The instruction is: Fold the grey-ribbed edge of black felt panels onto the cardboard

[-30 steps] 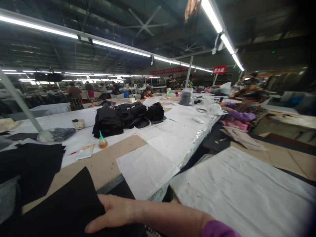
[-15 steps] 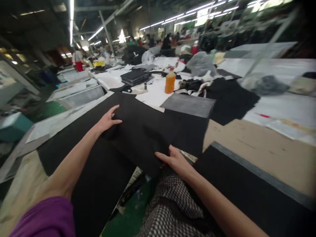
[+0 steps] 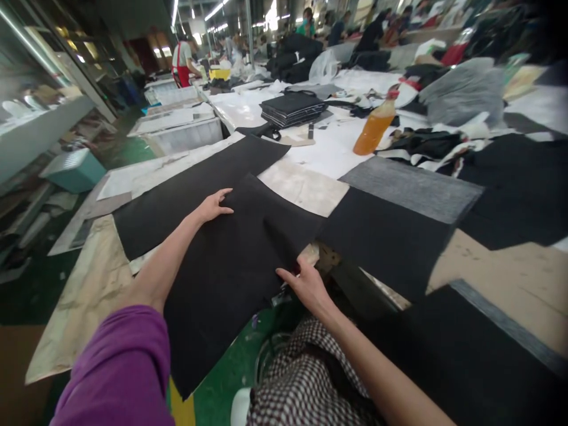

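Observation:
A large black fabric panel (image 3: 222, 266) lies in front of me, its near end hanging past the table edge. My left hand (image 3: 216, 207) rests on its upper left part, thumb and fingers spread apart. At the panel's right edge is my right hand (image 3: 309, 284), thumb on top and the other fingers hidden underneath, gripping it. A shadowed crease runs across the panel between the hands. Beyond my left arm lies another long black panel (image 3: 195, 189); to the right sits a black piece with a grey strip (image 3: 412, 186) along its far side.
An amber-filled bottle (image 3: 375, 127) leans in the view beyond the panels, near a stack of black pieces (image 3: 290, 109). Scraps and a grey plastic bag (image 3: 461, 92) lie at the right. A teal bin (image 3: 76, 170) stands left. A person in a red apron (image 3: 181, 68) is far off.
My view has swung left. The black panel has come towards me with both hands, baring a pale patch of table beyond it and a gap at its right edge.

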A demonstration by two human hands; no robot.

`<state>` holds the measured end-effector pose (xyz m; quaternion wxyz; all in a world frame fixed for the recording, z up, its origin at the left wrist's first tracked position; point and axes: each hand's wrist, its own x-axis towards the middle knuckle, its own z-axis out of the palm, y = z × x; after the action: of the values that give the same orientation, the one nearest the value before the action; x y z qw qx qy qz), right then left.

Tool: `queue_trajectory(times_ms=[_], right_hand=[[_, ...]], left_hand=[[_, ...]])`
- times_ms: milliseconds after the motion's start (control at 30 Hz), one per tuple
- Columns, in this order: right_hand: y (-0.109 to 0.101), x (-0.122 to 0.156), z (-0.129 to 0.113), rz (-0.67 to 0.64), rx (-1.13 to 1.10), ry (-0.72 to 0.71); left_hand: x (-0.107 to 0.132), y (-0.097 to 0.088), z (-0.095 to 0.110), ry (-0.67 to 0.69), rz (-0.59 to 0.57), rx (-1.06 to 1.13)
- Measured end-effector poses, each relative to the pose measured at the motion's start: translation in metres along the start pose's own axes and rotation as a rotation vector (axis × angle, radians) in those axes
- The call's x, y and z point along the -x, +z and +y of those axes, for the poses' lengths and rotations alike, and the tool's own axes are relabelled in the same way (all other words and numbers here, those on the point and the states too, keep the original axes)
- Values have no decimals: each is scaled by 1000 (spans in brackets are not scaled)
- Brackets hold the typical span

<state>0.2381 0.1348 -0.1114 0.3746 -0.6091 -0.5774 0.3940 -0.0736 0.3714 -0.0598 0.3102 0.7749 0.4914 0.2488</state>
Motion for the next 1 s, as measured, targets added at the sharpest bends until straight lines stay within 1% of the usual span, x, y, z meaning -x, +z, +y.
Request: queue_trajectory(times_ms=[100,233,567,1000], right_hand=[[7,3,-3,11,73,12],[15,5,-5,39,106,10],[22,7,-6,54,103,25],[29,7,-8,42,149,53]], left_hand=[[3,-1,-12,-7,12,-7],[3,-2,-20,-17,19,-21],[-2,-1,-29,-31,43,-67],[0,-7,-39,-22,22,-137]])
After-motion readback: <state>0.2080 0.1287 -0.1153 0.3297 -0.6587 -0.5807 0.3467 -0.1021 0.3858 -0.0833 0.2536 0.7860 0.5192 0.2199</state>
